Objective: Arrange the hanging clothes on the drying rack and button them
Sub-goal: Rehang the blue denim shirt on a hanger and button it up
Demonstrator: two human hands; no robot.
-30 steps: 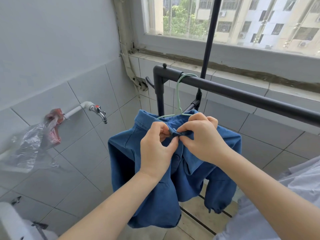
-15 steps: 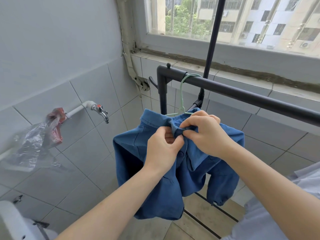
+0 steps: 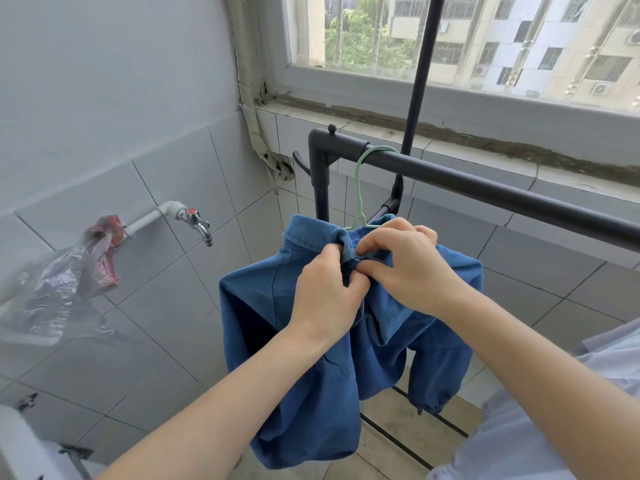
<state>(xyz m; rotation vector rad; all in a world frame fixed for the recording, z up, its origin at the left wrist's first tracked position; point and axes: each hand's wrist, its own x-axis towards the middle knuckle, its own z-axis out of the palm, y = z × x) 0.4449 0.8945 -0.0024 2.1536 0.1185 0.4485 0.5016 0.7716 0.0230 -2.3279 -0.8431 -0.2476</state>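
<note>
A blue shirt [image 3: 304, 375] hangs on a pale green hanger [image 3: 360, 188] hooked over the black rail of the drying rack [image 3: 502, 192]. My left hand [image 3: 329, 292] pinches the shirt's left front edge just below the collar. My right hand [image 3: 405, 265] pinches the other front edge against it, thumb and forefinger meeting my left thumb at the neck. The button itself is hidden under my fingers. The sleeves hang loose on both sides.
A tap [image 3: 195, 221] juts from the tiled wall at left, with a plastic bag [image 3: 65, 282] hung on its pipe. A light blue garment [image 3: 554, 427] hangs at lower right. The window sill [image 3: 450, 129] runs behind the rack. A white object [image 3: 20, 448] sits at bottom left.
Both hands stay at the collar. My fingers have shifted slightly, pressing the two front edges closer together, and the view has moved a little nearer.
</note>
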